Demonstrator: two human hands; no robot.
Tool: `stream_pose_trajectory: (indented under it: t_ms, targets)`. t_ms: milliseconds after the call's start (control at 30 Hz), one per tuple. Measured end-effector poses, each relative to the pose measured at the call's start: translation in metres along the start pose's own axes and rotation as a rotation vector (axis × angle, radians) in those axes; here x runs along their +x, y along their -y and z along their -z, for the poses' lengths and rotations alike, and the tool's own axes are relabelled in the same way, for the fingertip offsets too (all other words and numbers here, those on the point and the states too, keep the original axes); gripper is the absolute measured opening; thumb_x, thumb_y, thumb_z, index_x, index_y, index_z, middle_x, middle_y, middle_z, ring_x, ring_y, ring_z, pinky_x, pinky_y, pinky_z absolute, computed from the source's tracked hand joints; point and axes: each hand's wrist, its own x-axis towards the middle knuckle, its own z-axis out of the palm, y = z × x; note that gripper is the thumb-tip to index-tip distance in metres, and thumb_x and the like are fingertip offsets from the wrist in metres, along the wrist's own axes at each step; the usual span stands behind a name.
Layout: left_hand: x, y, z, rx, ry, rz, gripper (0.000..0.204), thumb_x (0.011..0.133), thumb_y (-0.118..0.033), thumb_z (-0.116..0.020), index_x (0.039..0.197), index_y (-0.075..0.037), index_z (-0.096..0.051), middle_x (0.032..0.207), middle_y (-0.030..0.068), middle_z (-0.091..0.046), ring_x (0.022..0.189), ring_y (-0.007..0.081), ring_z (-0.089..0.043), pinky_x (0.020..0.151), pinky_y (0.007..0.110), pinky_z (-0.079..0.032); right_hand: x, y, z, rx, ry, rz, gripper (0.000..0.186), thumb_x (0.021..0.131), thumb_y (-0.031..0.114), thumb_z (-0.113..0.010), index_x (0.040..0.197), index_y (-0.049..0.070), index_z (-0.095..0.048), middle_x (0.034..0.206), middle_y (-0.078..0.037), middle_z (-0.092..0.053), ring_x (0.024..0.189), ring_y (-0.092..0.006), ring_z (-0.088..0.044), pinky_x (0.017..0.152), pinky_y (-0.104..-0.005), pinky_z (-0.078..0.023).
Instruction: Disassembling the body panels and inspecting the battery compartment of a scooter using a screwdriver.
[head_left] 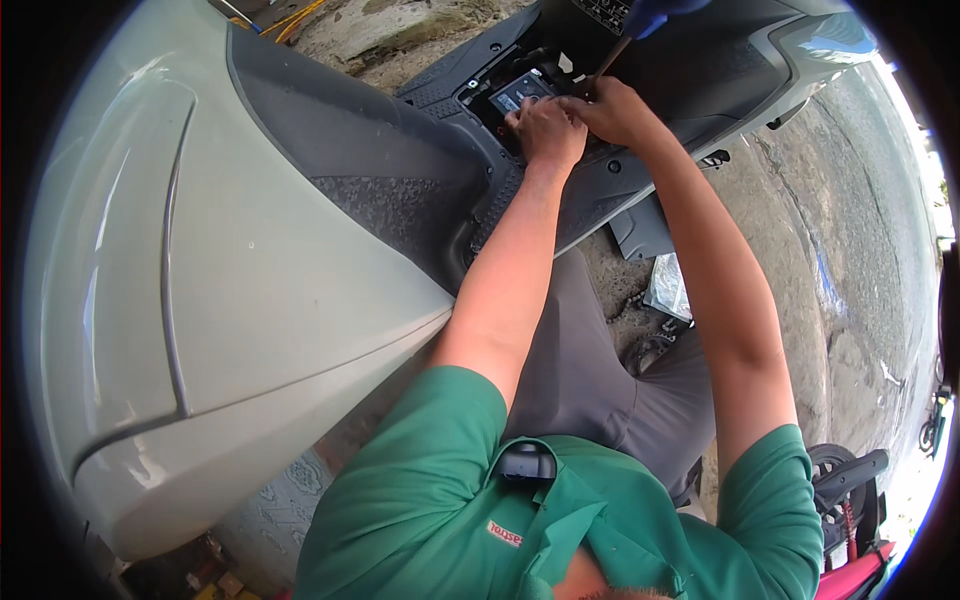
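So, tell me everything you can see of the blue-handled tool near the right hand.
The blue-handled tool looks like a screwdriver: plastic-looking handle, cut off by the picture's top edge, and a thin, brownish, metal-looking shaft. It slants down and leftward to the right hand, where its lower end is hidden. Whether the hand grips it or it only passes behind is unclear.

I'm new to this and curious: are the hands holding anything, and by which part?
The right hand seems to hold a blue-handled screwdriver by its metal shaft. Whether the left hand grips anything cannot be told.
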Motion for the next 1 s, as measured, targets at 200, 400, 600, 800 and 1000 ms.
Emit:
stream_pose_trajectory:
  t_ms: [200, 400, 600, 800, 1000]
  targets:
    - [0.007, -0.005, 0.002, 0.068, -0.042, -0.038, 0.03, 0.098, -0.038, -0.062, 0.089, -0.015, -0.077, 0.099, 0.005, -0.076, 0.11, 0.0329, -0.06, 0.097, 0.054, -0.035, -0.066, 0.052, 0.07, 0.429, -0.317, 0.307, 0.059, 0.091, 0.046, -0.073, 0.128, 0.0, -0.066, 0.115, -0.018, -0.072, 0.101, -0.0305, -0.071, 0.085, -0.0392, -0.056]
    - [0.011, -0.005, -0.006, 0.07, -0.025, -0.034, 0.03, 0.099, -0.039, -0.061, 0.091, -0.014, -0.077, 0.1, 0.0062, -0.076, 0.111, 0.033, -0.06, 0.094, 0.055, -0.036, -0.036, 0.081, 0.116, 0.496, -0.091, 0.339, 0.023, 0.101, 0.011, -0.063, 0.116, -0.006, -0.067, 0.098, -0.009, -0.072, 0.092, -0.0151, -0.061, 0.085, -0.034, -0.051]
    - [0.011, -0.007, -0.008, 0.1, -0.04, -0.074, 0.027, 0.101, -0.035, -0.059, 0.096, -0.014, -0.075, 0.102, 0.0063, -0.076, 0.11, 0.0325, -0.059, 0.094, 0.057, -0.035, -0.015, 0.073, 0.092, 0.482, -0.158, 0.394, 0.027, 0.104, 0.012, -0.059, 0.123, -0.005, -0.067, 0.1, -0.008, -0.072, 0.092, -0.016, -0.061, 0.085, -0.0326, -0.051]
    - [0.011, -0.003, -0.009, 0.137, -0.019, -0.092, 0.026, 0.1, -0.034, -0.058, 0.103, -0.014, -0.075, 0.108, 0.0078, -0.074, 0.111, 0.0326, -0.06, 0.096, 0.057, -0.034, -0.019, 0.08, 0.093, 0.575, -0.248, 0.632, 0.023, 0.102, 0.011, -0.061, 0.118, -0.004, -0.068, 0.098, -0.009, -0.074, 0.086, -0.0167, -0.064, 0.081, -0.0331, -0.052]
    - [0.01, -0.009, -0.007, -0.043, -0.129, -0.046, 0.041, 0.084, -0.036, -0.068, 0.112, -0.007, -0.071, 0.11, 0.0147, -0.073, 0.116, 0.0321, -0.06, 0.107, 0.052, -0.033, 0.013, 0.07, 0.088, 0.382, -0.438, 0.384, 0.022, 0.099, 0.013, -0.065, 0.113, -0.004, -0.068, 0.091, -0.013, -0.075, 0.079, -0.02, -0.067, 0.078, -0.0354, -0.054]
